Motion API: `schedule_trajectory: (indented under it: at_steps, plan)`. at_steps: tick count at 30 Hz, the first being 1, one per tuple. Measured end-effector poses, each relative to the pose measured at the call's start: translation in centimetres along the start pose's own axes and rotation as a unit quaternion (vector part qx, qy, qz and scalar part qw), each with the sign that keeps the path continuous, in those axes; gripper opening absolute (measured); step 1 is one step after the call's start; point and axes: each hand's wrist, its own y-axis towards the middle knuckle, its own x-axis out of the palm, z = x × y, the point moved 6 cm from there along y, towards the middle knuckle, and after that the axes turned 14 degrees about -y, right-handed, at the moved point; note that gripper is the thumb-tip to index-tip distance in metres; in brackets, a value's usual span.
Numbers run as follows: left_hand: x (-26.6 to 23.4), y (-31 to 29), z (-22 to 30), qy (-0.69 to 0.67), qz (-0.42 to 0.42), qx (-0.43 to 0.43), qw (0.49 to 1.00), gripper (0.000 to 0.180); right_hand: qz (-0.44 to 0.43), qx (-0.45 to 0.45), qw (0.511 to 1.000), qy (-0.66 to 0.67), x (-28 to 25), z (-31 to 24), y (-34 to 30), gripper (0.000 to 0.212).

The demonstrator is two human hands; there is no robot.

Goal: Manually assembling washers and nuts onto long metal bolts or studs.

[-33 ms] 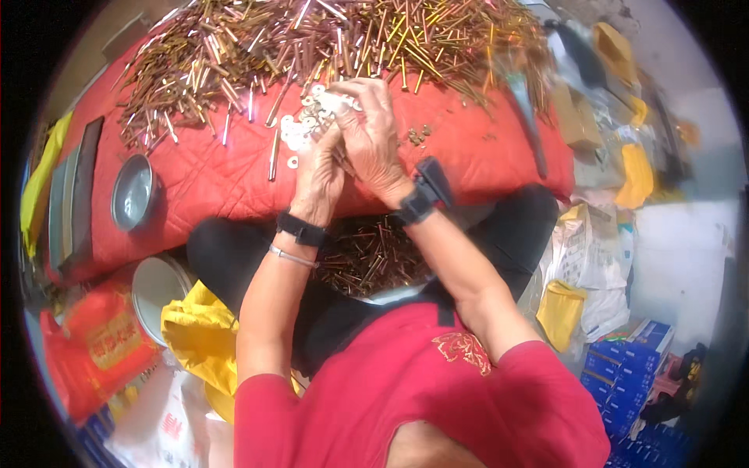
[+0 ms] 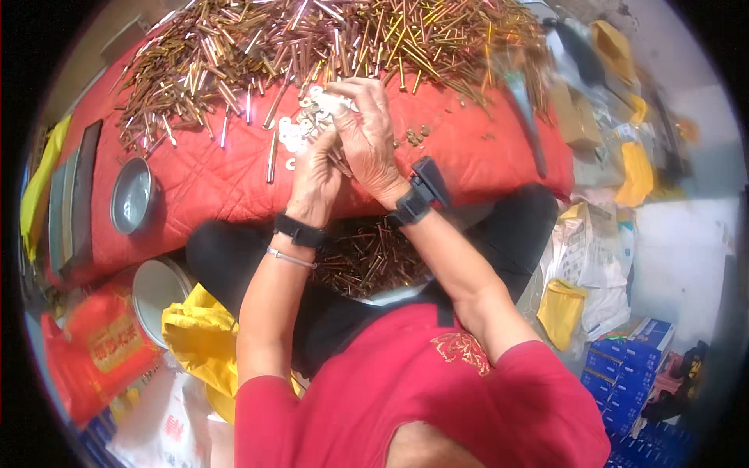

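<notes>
My left hand (image 2: 314, 171) is closed at the near side of a small heap of white washers (image 2: 292, 134) on the red padded cloth (image 2: 211, 191). Slim coppery shafts, apparently bolts (image 2: 339, 162), poke out of it toward my right hand. Pressed against it, my right hand (image 2: 367, 129) bends its fingers over the heap. Its fingertips are close together among the washers, and what they pinch is hidden. Beyond both hands spreads a big pile of long coppery and golden bolts (image 2: 257, 58). One single bolt (image 2: 271, 156) lies left of my left hand.
Small brassy nuts or similar bits (image 2: 417, 134) lie right of my right hand. A metal bowl (image 2: 133, 196) rests at the cloth's left. Between my legs sits a container of more bolts (image 2: 374, 257). Blue boxes (image 2: 628, 374) are stacked at the lower right, yellow bags (image 2: 199, 327) at the left.
Both hands have shifted very slightly, the right one a little to the left. More of the coppery shafts shows between them.
</notes>
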Motion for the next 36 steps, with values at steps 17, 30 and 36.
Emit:
schedule_trajectory:
  at_steps: [17,30,36]
  plan:
    - [-0.2,-0.5,0.6,0.094,0.042,-0.096,0.990,0.030,-0.239,-0.069,0.930,-0.270,-7.6,12.4,-2.5,0.008]
    - [3.7,-3.6,-0.8,0.216,-0.070,-0.144,0.963,0.022,-0.238,0.164,0.949,0.123,-4.2,5.2,-0.3,0.017]
    - [4.1,-4.0,-0.8,0.240,-0.080,-0.151,0.956,0.022,-0.248,0.203,0.926,0.199,-3.6,5.9,-1.2,0.014]
